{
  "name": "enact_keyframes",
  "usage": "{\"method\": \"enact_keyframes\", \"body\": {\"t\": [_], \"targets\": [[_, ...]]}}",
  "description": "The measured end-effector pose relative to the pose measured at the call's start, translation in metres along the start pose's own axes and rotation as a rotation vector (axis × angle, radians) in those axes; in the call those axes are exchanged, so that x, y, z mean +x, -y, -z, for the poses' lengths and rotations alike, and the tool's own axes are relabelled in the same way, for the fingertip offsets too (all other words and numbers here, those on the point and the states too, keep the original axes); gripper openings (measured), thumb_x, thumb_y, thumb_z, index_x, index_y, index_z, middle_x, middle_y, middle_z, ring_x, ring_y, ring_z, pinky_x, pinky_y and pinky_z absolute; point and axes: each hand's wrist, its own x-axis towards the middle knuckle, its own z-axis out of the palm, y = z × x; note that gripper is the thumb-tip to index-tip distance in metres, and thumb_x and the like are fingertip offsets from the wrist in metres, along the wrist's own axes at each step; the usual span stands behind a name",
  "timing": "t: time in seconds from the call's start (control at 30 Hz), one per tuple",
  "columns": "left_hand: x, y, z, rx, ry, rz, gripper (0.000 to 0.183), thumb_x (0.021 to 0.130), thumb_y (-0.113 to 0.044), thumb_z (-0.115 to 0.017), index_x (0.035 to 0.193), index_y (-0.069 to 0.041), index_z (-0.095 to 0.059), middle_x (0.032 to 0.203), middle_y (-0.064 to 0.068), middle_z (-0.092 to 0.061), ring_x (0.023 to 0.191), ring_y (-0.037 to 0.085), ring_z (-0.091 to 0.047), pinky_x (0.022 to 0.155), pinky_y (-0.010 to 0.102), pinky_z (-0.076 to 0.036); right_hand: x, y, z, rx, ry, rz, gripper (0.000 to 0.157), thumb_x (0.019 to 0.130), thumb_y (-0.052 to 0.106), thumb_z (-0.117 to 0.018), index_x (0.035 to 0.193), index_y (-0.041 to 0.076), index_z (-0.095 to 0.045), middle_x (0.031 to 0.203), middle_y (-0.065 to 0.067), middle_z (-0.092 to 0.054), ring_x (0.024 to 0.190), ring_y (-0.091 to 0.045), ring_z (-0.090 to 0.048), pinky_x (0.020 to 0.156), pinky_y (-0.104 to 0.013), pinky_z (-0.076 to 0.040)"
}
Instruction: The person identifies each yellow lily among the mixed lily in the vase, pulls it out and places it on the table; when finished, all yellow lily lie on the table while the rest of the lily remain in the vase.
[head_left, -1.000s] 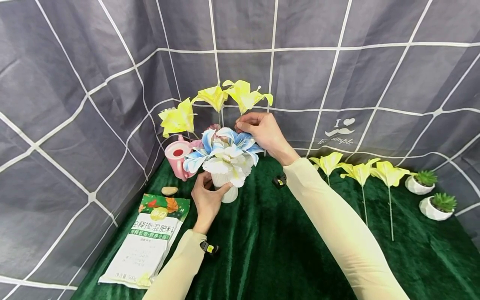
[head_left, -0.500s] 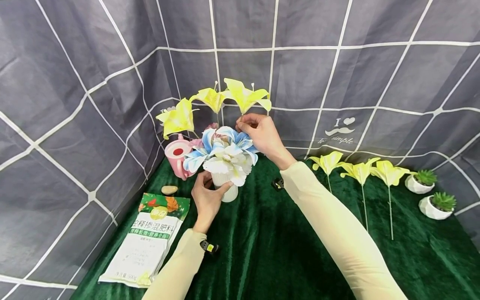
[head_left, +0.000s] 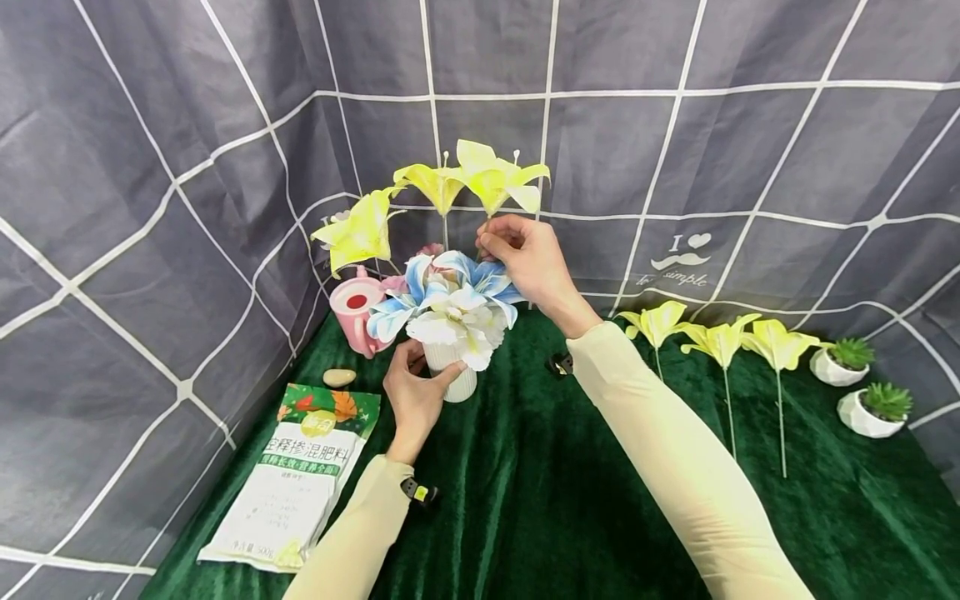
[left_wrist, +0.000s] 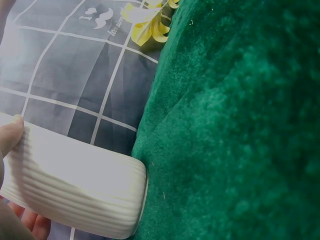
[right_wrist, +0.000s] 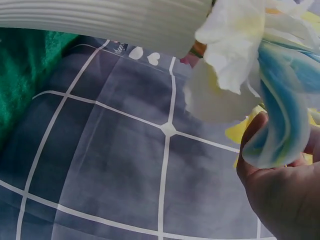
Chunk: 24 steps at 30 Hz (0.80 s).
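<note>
A ribbed white vase (head_left: 461, 387) stands upright on the green cloth, and my left hand (head_left: 415, 398) grips its side, fingers behind and thumb in front. In the left wrist view the thumb and fingertips wrap the pale vase (left_wrist: 75, 175). White and blue flowers (head_left: 457, 308) fill its mouth. Behind them rise two yellow lilies (head_left: 360, 229) at the left and middle. My right hand (head_left: 536, 262) pinches the stem of a third yellow lily (head_left: 497, 177) just under its bloom. A blue petal (right_wrist: 282, 115) covers part of that hand in the right wrist view; the lower stem is hidden.
A pink watering can (head_left: 352, 321) stands left of the vase. Nearer lie a stone (head_left: 339, 379) and a fertilizer bag (head_left: 288, 492). Several yellow lilies (head_left: 717, 343) and two small potted succulents (head_left: 873, 412) sit at the right. A grey checked curtain (head_left: 600, 150) hangs behind.
The pinched lily and my right hand have risen slightly, and the lily's bloom has shifted a little. The other yellow blooms have swayed. My left hand stays on the vase.
</note>
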Motion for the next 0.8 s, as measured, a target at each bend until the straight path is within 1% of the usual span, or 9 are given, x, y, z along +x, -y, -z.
{"method": "enact_keyframes", "body": {"t": [0.13,0.23,0.4,0.5,0.53,0.63,0.73,0.77,0.8], "targets": [[0.000,0.000,0.000,0.002,-0.004,-0.010,0.060,0.065,-0.028,-0.096,0.113,-0.009,-0.065,0.109,0.011,-0.069,0.103,0.027,-0.070,0.095,0.047,-0.059,0.000,0.003,0.003,0.005,-0.009,0.011,0.015,0.099,0.011,-0.063,0.103,-0.001,-0.071,0.098,-0.019,-0.071,0.080,-0.015,-0.069,0.078,-0.026,-0.061],[0.000,0.000,0.000,0.000,-0.002,-0.010,0.060,0.065,-0.028,-0.096,0.113,-0.009,-0.065,0.109,0.011,-0.069,0.103,0.028,-0.070,0.095,0.048,-0.058,0.000,0.005,0.004,-0.004,-0.020,0.027,0.015,0.100,0.010,-0.061,0.103,-0.002,-0.070,0.094,-0.015,-0.070,0.079,-0.016,-0.067,0.079,-0.025,-0.061],[-0.001,0.000,0.001,0.008,0.007,0.000,0.059,0.066,-0.029,-0.096,0.112,-0.009,-0.064,0.109,0.011,-0.068,0.103,0.028,-0.070,0.095,0.047,-0.058,-0.001,0.007,0.008,0.006,-0.038,0.051,0.015,0.099,0.010,-0.062,0.104,-0.002,-0.071,0.097,-0.014,-0.072,0.080,-0.016,-0.068,0.080,-0.027,-0.061],[-0.001,-0.001,0.001,0.016,0.009,0.004,0.059,0.066,-0.029,-0.095,0.112,-0.009,-0.064,0.109,0.010,-0.068,0.103,0.027,-0.069,0.095,0.046,-0.059,0.000,0.008,0.012,0.028,-0.053,0.058,0.015,0.099,0.010,-0.063,0.103,-0.001,-0.070,0.097,-0.011,-0.072,0.081,-0.017,-0.069,0.081,-0.027,-0.061],[-0.001,-0.001,0.001,0.017,0.009,0.005,0.059,0.066,-0.029,-0.095,0.112,-0.009,-0.064,0.109,0.010,-0.068,0.103,0.027,-0.069,0.095,0.046,-0.059,0.000,0.008,0.013,0.034,-0.058,0.061,0.015,0.099,0.011,-0.063,0.103,-0.002,-0.070,0.096,-0.009,-0.072,0.081,-0.017,-0.069,0.082,-0.030,-0.061],[-0.001,-0.001,0.001,0.019,0.007,0.005,0.059,0.066,-0.029,-0.095,0.111,-0.009,-0.064,0.109,0.011,-0.068,0.103,0.028,-0.070,0.095,0.046,-0.059,0.001,0.012,0.017,0.068,-0.070,0.067,0.014,0.098,0.011,-0.064,0.101,-0.001,-0.070,0.094,-0.009,-0.072,0.081,-0.019,-0.069,0.082,-0.030,-0.061],[-0.001,-0.001,0.000,0.019,0.006,0.005,0.059,0.066,-0.029,-0.095,0.111,-0.009,-0.064,0.109,0.011,-0.068,0.102,0.028,-0.070,0.095,0.047,-0.059,0.003,0.016,0.021,0.106,-0.081,0.079,0.015,0.097,0.009,-0.065,0.102,-0.004,-0.070,0.092,-0.007,-0.072,0.079,-0.018,-0.069,0.081,-0.029,-0.061],[0.000,-0.001,0.000,0.020,0.006,0.004,0.059,0.066,-0.029,-0.095,0.111,-0.009,-0.064,0.109,0.011,-0.067,0.103,0.029,-0.070,0.095,0.048,-0.058,0.004,0.017,0.022,0.128,-0.086,0.081,0.014,0.097,0.008,-0.065,0.101,-0.004,-0.070,0.092,-0.008,-0.072,0.079,-0.018,-0.069,0.079,-0.026,-0.060],[0.000,-0.001,0.000,0.020,0.005,0.002,0.059,0.066,-0.029,-0.095,0.111,-0.009,-0.064,0.109,0.011,-0.067,0.103,0.029,-0.070,0.095,0.048,-0.058,0.005,0.018,0.023,0.148,-0.091,0.082,0.013,0.096,0.007,-0.066,0.101,-0.005,-0.070,0.091,-0.005,-0.072,0.079,-0.018,-0.069,0.079,-0.026,-0.060]]}}
